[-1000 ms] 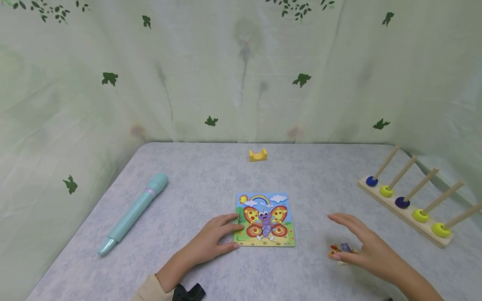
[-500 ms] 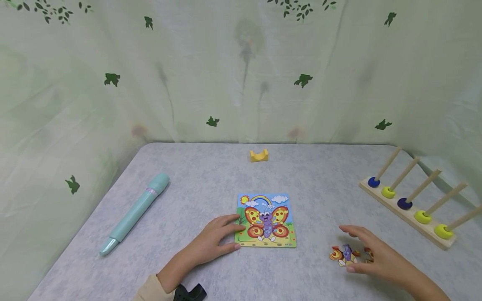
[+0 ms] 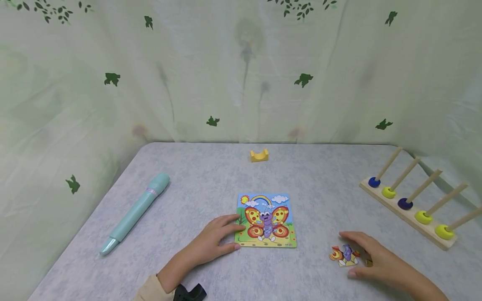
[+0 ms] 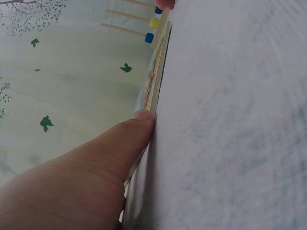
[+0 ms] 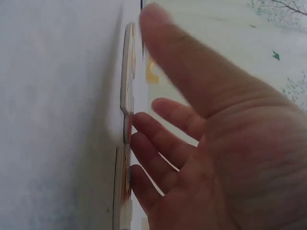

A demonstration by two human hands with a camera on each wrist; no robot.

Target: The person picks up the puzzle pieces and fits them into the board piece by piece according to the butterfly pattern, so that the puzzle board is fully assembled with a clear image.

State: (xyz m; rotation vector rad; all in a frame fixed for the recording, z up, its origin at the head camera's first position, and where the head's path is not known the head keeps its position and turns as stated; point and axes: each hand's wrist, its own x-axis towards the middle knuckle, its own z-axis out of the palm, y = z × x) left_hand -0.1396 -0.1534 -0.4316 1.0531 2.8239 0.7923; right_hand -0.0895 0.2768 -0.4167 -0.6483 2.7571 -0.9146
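A square butterfly puzzle board (image 3: 266,221) lies flat in the middle of the table. My left hand (image 3: 216,238) rests at its left side, fingertips on the picture and thumb against the lower left edge, as the thumb in the left wrist view also shows. To the right lie loose wooden puzzle pieces (image 3: 345,256) with purple, red and yellow print. Over their right part hovers my right hand (image 3: 380,261), thumb and fingers spread apart. In the right wrist view its fingertips meet the pieces (image 5: 125,96), seen edge-on. The palm partly hides another piece.
A wooden peg stand (image 3: 410,213) with blue and yellow beads stands at the right. A teal microphone-shaped toy (image 3: 135,213) lies at the left. Near the back edge sits a yellow notched block (image 3: 259,156). A leaf-printed curtain (image 3: 241,75) hangs behind the table.
My right hand has drawn back to the right and slightly down, uncovering more of the pieces. The left hand stays on the board.
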